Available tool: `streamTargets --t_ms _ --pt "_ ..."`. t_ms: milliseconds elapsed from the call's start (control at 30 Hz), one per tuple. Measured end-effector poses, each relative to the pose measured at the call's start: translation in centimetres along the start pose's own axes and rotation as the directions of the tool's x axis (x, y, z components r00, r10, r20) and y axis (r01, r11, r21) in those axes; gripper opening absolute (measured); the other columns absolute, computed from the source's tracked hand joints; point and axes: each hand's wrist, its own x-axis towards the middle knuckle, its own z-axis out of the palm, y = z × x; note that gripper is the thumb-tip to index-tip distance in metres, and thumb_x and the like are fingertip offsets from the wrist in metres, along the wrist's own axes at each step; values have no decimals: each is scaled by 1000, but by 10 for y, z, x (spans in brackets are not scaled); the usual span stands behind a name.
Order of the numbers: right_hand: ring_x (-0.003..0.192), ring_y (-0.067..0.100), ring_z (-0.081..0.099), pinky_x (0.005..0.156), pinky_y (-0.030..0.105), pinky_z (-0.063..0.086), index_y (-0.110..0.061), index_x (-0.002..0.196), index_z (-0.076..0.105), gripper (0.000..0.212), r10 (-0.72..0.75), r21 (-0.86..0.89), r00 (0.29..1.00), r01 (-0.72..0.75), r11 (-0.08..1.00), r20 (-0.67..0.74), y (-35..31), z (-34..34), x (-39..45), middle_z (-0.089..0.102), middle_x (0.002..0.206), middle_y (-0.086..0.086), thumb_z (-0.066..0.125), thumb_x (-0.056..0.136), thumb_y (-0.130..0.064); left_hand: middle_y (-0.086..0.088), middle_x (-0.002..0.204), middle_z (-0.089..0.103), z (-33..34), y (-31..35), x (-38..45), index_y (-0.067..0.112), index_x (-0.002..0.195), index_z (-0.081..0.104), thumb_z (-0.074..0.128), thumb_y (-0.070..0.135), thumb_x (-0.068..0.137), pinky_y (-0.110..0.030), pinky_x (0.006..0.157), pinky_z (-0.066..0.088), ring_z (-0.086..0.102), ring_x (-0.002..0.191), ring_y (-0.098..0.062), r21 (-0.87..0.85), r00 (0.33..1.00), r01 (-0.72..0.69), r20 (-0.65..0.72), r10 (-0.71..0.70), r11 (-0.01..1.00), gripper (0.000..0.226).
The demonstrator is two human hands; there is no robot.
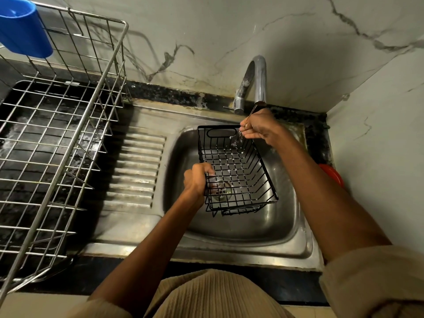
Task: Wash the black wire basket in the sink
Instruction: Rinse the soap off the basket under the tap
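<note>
The black wire basket (236, 168) sits inside the steel sink (289, 228), held tilted over the basin with its open top facing up and its solid end panel, cut with a slot handle, toward the back wall. Through its wire floor the drain (221, 191) shows in the sink bottom. The left hand (197, 180) grips the basket's left rim near its front corner, fingers curled over the top wire and clamped on it. The right hand (259, 127) is at the basket's back right corner, fingers curled around the rim there, just under the spout of the chrome tap (257, 81) that rises from the back edge of the sink. A thin stream of water (251, 112) runs from the spout past the right hand's knuckles and splashes on the wires at that back corner. To the left of the basin lies the sink's ribbed draining board (137, 171). Beyond it, on the left part of the dark worktop (146, 89), stands a large steel dish rack (57, 138), and a blue plastic cup (23, 31) hangs at the rack's far left corner. At the right edge of the sink, partly hidden behind the right forearm, is a red object (332, 174) whose kind I cannot tell. Both sleeves (376, 281) are beige and pushed up the forearms.
</note>
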Motion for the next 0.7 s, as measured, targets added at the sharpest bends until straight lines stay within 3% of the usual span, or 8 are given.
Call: streamTargets --t_ms 233,400,700 --pt "100 34 71 86 38 60 11 117 63 29 -7 6 983 6 1000 181 -10 10 -14 69 110 27 45 95 9 -15 78 63 3 -2 2 5 73 66 55 25 48 -33 52 52 62 61 -27 21 1000 16 -10 -16 1000 34" --pt "99 31 69 87 38 59 11 120 60 27 -6 -49 996 11 999 84 -8 12 -12 67 115 29 51 97 2 -14 76 62 3 -1 2 6 73 67 56 20 58 -31 48 50 61 57 -24 13 1000 8 9 -8 1000 23" --pt "106 37 68 82 36 58 15 121 58 30 26 -3 992 -26 1000 126 -5 11 -11 65 117 32 54 93 5 -13 78 64 6 -3 1 6 78 68 56 15 73 -38 54 56 64 56 -26 -33 998 65 15 -65 997 15"
